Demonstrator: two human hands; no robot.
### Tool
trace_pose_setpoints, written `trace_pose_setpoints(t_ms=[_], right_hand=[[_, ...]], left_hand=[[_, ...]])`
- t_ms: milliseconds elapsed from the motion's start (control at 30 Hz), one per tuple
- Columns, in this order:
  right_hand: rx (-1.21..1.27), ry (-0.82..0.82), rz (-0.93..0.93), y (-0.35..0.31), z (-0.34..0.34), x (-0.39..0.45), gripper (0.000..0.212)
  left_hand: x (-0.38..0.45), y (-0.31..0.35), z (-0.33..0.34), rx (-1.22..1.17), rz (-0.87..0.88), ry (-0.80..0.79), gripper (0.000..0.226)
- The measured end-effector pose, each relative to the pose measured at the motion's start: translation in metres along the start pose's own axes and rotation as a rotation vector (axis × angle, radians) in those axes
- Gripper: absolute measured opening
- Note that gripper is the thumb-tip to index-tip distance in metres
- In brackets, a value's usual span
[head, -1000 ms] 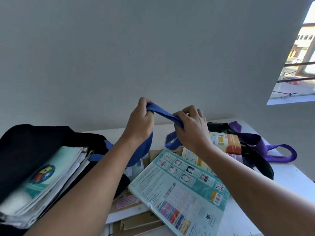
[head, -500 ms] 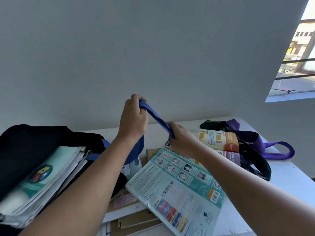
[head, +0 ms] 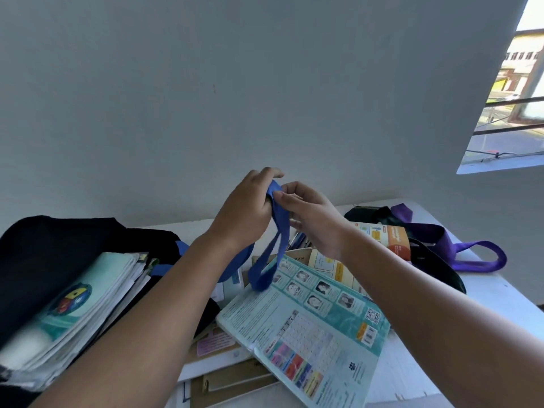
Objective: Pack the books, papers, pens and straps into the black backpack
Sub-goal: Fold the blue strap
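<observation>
Plain grey wall (head: 176, 98) fills the background, with a barred window (head: 512, 113) up in the right corner looking onto sunlit buildings. Down below, a white table (head: 500, 301) is crowded with material. Both hands are raised above it, close together, and they share one thing: a blue strap (head: 278, 237). The left hand (head: 250, 210) has its fingers curled round the top of the strap, and the right hand (head: 312, 219) pinches it just beside, thumb and fingertips closed on the fabric. A doubled loop of the strap hangs down between the wrists, its lowest bend touching or just above a teal workbook (head: 312, 325) that lies tilted on a pile of brown and white books (head: 223, 375). On the left sits the black backpack (head: 47, 254), mouth open, with a thick stack of papers and books (head: 88, 301) inside it. On the right, an orange booklet (head: 388, 237) rests near a black strap (head: 435, 269), and a purple strap (head: 471, 257) curls across the table beyond, well apart from the backpack.
</observation>
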State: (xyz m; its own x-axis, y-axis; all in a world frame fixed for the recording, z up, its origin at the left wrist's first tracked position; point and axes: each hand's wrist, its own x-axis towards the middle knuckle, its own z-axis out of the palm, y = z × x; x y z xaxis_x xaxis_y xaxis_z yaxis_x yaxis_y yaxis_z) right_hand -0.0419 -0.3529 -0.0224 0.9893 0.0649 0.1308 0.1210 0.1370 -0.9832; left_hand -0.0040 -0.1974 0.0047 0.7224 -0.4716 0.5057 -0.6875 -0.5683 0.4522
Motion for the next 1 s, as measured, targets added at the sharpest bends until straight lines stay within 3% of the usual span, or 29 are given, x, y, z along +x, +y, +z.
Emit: trace_pose_setpoints(t_ms=[167,267,400,433,567,600,667,733,833,1000], right_hand=[[0.118,-0.090,0.065,-0.014,-0.003,-0.005,0.016],[0.262,-0.083,-0.072,-0.032,-0.002,-0.003,0.009],[0.358,-0.024,-0.187,-0.050,-0.006,-0.002,0.013],[0.333,-0.010,-0.192,-0.049,-0.008,-0.001,0.012],[0.254,0.012,-0.122,-0.033,-0.012,-0.004,0.009],[0.249,-0.005,-0.103,-0.030,-0.013,-0.005,0.006],[0.232,-0.082,-0.047,-0.027,-0.013,-0.008,0.006],[0.122,-0.188,0.026,-0.027,-0.012,-0.011,0.024],[-0.011,-0.237,0.075,-0.025,-0.009,-0.014,0.043],[0.062,-0.149,0.011,-0.033,-0.012,-0.015,0.032]], left_hand=[[-0.001,0.003,-0.006,-0.053,0.069,0.083,0.051],[0.006,0.001,-0.012,-0.131,0.070,0.143,0.030],[0.013,-0.011,-0.014,-0.212,-0.270,-0.205,0.022],[0.014,-0.015,-0.014,-0.171,-0.275,-0.181,0.022],[0.017,-0.010,-0.032,-0.042,-0.117,0.502,0.038],[0.018,-0.004,-0.036,-0.054,-0.068,0.561,0.045],[0.018,0.008,-0.038,-0.122,-0.020,0.461,0.049],[0.016,0.016,-0.029,-0.172,-0.024,0.292,0.045],[0.015,0.015,-0.017,-0.212,-0.020,0.231,0.044],[0.019,0.028,-0.017,-0.270,-0.008,0.144,0.038]])
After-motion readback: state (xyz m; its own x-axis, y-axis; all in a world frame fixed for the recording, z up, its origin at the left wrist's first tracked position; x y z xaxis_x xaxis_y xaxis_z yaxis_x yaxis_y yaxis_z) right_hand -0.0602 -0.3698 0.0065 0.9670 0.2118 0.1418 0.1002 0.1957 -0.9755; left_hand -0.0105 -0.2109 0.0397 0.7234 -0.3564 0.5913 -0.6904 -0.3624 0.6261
